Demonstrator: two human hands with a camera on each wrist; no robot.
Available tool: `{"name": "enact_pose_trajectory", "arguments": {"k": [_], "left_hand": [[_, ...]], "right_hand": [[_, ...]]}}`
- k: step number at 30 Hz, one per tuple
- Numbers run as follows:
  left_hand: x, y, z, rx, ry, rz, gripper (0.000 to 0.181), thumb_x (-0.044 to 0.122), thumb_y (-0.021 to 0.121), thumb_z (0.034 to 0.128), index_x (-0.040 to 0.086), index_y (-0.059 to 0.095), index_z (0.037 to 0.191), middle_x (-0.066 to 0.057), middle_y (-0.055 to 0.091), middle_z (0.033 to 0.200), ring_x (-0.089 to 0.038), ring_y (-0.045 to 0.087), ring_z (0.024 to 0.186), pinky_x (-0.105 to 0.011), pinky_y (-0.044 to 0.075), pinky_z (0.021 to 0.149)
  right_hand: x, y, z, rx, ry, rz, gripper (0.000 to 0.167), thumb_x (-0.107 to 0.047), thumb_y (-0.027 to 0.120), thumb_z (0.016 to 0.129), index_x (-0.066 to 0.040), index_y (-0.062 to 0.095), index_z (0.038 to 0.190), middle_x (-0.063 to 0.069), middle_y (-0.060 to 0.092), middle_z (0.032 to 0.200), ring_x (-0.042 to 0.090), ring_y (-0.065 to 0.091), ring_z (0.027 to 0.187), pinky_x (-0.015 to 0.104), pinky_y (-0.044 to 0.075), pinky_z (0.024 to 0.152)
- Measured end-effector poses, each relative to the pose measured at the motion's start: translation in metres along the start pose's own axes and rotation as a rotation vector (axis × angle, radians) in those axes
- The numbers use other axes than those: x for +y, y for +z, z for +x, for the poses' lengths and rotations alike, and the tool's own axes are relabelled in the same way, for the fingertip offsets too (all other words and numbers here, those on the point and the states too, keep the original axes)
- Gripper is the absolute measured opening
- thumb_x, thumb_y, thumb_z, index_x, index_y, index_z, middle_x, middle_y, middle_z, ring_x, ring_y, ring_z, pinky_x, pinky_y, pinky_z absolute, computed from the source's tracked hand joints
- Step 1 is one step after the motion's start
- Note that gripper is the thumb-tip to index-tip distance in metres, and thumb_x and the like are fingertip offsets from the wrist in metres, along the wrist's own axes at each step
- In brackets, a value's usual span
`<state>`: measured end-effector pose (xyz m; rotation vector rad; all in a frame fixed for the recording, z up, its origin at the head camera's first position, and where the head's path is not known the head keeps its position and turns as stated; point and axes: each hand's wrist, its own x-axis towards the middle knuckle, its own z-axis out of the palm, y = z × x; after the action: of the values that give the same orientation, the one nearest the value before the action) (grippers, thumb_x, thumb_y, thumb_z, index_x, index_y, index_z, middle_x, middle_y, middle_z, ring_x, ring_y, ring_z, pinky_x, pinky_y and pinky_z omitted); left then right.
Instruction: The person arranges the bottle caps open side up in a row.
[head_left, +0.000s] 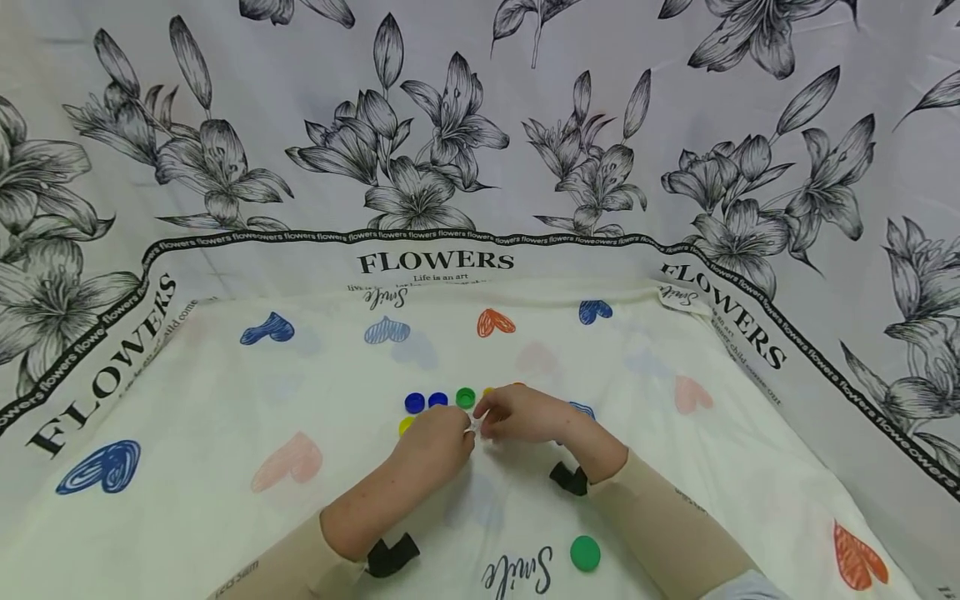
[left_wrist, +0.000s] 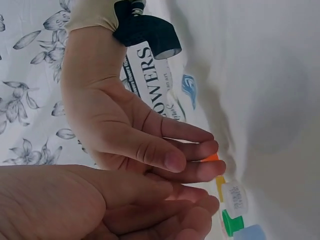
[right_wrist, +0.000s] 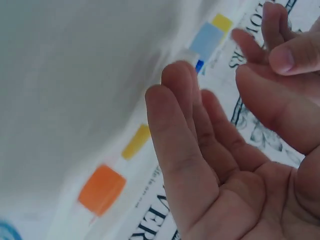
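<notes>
Both hands are close together over a small row of bottle caps. My left hand (head_left: 433,442) has loosely bent fingers beside a small white cap (head_left: 472,426), which shows between the two hands. Across from it, my right hand (head_left: 525,414) has its fingers apart and fairly straight, with nothing in its palm in the right wrist view. A white printed cap (left_wrist: 235,197) appears just past the fingertips in the left wrist view, next to a green cap (left_wrist: 232,223). Blue caps (head_left: 415,402), a green cap (head_left: 465,397) and a partly covered yellow cap (head_left: 406,426) surround the hands.
A green disc (head_left: 585,553) lies nearer the body, right of the "Smile" print. An orange cap (right_wrist: 102,190) and a yellow cap (right_wrist: 136,142) lie beyond the right hand. Flowered cloth (head_left: 435,167) hangs behind the heart-printed tablecloth (head_left: 187,517).
</notes>
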<state>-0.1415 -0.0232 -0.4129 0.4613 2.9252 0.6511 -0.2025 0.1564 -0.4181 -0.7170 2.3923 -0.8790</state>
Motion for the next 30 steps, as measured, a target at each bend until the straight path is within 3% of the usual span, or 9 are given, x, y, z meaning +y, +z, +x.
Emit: {"name": "enact_pose_trajectory", "arguments": {"k": [3,5,9,11,14,16,20,26,30], "left_hand": [[0.002,-0.003,0.001,-0.042,0.014,-0.057,0.013,0.014,0.073,0.0948,0.001,0.076,0.096,0.000,0.063,0.071,-0.014,0.056,0.064,-0.025,0.049,0.058],[0.002,0.001,0.001,-0.080,0.059,-0.115,0.014,0.015,0.074,0.0938,0.004,0.077,0.102,0.001,0.065,0.077,-0.014,0.056,0.068,-0.026,0.051,0.062],[0.007,0.016,0.002,-0.226,0.160,-0.271,0.006,0.017,0.075,0.0932,0.012,0.075,0.097,0.006,0.063,0.078,-0.012,0.055,0.071,-0.025,0.049,0.065],[0.011,0.026,0.001,-0.313,0.196,-0.367,0.004,0.016,0.076,0.0926,0.016,0.072,0.091,0.006,0.062,0.076,-0.011,0.056,0.069,-0.024,0.048,0.064],[0.017,0.039,-0.005,-0.436,0.196,-0.510,0.008,0.013,0.076,0.0913,0.017,0.069,0.089,0.003,0.063,0.075,-0.011,0.058,0.065,-0.022,0.048,0.061],[0.020,0.044,-0.008,-0.485,0.196,-0.566,0.008,0.012,0.076,0.0906,0.016,0.069,0.090,0.002,0.063,0.075,-0.011,0.058,0.064,-0.022,0.047,0.060],[0.023,0.049,-0.013,-0.525,0.169,-0.618,0.007,0.010,0.075,0.0898,0.014,0.070,0.091,-0.001,0.064,0.076,-0.014,0.059,0.064,-0.022,0.048,0.060],[0.025,0.050,-0.015,-0.552,0.136,-0.655,0.008,0.007,0.075,0.0898,0.014,0.071,0.092,-0.003,0.065,0.078,-0.018,0.061,0.066,-0.023,0.051,0.063],[0.027,0.051,-0.016,-0.544,0.133,-0.653,0.008,0.006,0.075,0.0896,0.013,0.070,0.092,-0.003,0.064,0.076,-0.017,0.060,0.065,-0.023,0.050,0.061]], "right_hand": [[-0.002,-0.009,-0.008,-0.021,-0.016,-0.075,0.014,-0.010,0.068,0.098,-0.009,0.070,0.111,-0.004,0.069,0.092,0.013,0.062,0.085,0.033,0.051,0.080],[-0.002,-0.015,-0.021,-0.038,-0.005,-0.124,0.009,-0.011,0.071,0.096,-0.012,0.071,0.105,-0.006,0.066,0.088,0.013,0.060,0.083,0.032,0.050,0.078],[0.001,-0.022,-0.055,-0.109,0.037,-0.189,0.012,-0.010,0.080,0.089,-0.015,0.070,0.092,-0.007,0.061,0.079,0.012,0.056,0.075,0.029,0.047,0.069],[0.002,-0.020,-0.071,-0.160,0.085,-0.219,0.018,-0.011,0.085,0.084,-0.016,0.068,0.087,-0.006,0.059,0.075,0.011,0.054,0.070,0.027,0.043,0.065],[0.000,-0.011,-0.091,-0.224,0.209,-0.277,0.026,-0.017,0.091,0.077,-0.019,0.066,0.083,-0.006,0.058,0.074,0.010,0.051,0.068,0.027,0.041,0.064],[-0.001,0.000,-0.100,-0.237,0.278,-0.331,0.033,-0.021,0.095,0.072,-0.019,0.064,0.082,-0.006,0.058,0.075,0.010,0.051,0.068,0.028,0.042,0.066],[-0.005,0.019,-0.108,-0.201,0.350,-0.401,0.039,-0.024,0.098,0.066,-0.019,0.062,0.080,-0.006,0.058,0.074,0.012,0.051,0.069,0.029,0.044,0.068],[-0.006,0.033,-0.113,-0.199,0.328,-0.386,0.027,-0.017,0.094,0.070,-0.018,0.068,0.077,-0.005,0.058,0.068,0.012,0.052,0.063,0.027,0.046,0.065],[-0.006,0.035,-0.113,-0.183,0.277,-0.344,0.028,-0.012,0.092,0.070,-0.020,0.068,0.081,-0.006,0.058,0.069,0.011,0.052,0.063,0.027,0.046,0.065]]}}
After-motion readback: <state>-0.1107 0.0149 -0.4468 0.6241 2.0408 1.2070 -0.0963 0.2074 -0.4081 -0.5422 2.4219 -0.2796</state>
